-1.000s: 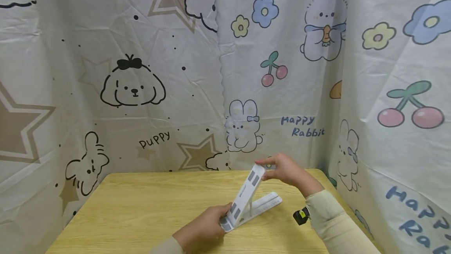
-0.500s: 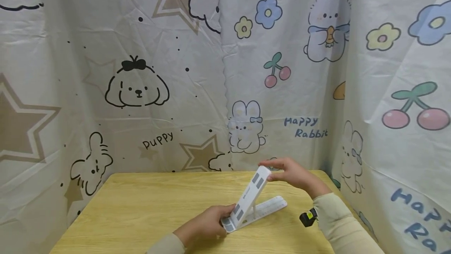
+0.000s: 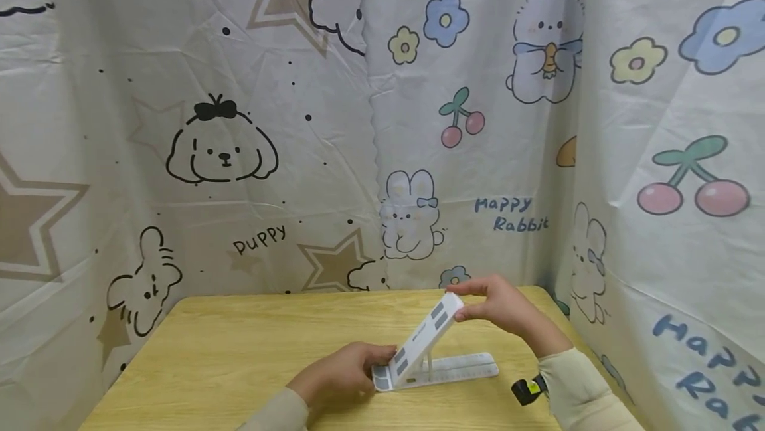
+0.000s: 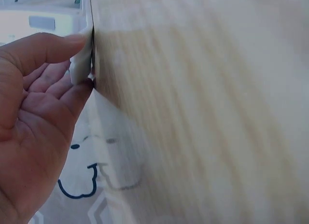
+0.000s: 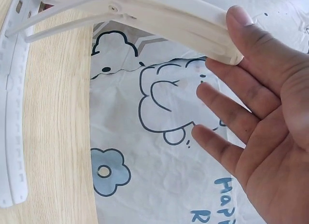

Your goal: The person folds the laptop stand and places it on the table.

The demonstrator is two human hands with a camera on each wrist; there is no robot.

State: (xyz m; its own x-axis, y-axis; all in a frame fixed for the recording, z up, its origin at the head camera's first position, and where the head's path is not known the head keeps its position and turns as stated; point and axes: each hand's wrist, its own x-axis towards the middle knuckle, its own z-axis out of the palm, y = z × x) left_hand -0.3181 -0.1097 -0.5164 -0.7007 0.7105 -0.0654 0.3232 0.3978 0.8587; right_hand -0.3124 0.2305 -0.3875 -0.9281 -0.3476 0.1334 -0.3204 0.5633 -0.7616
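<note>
The stand (image 3: 425,338) is on the near part of the bench (image 3: 257,338), its top bar tilted up and its base bar (image 3: 460,366) lying low beneath. Against the pictures from a moment earlier, the base bar has swung round so that its far end points more squarely to the right and sits nearer the person, while the top bar leans lower that way. I judge that the stand is being turned, perhaps with its angle adjusted a little too; the head view alone cannot settle which. The left hand (image 3: 346,371) pinches the hinged end, its grip nearly closed, thumb above and fingers below. The right hand (image 3: 505,311) pinches the raised end of the top bar, its grip only as wide as that bar. The right wrist view adds what the head view barely gives: thin struts (image 5: 72,27) joining the two bars, a screw (image 5: 113,8) on the top bar's underside, and fingers (image 5: 219,105) spread clear of the bar. The left wrist view shows fingertips tucked under the stand's end, hidden from above; whether the base bar rests fully flat, I cannot tell.
</note>
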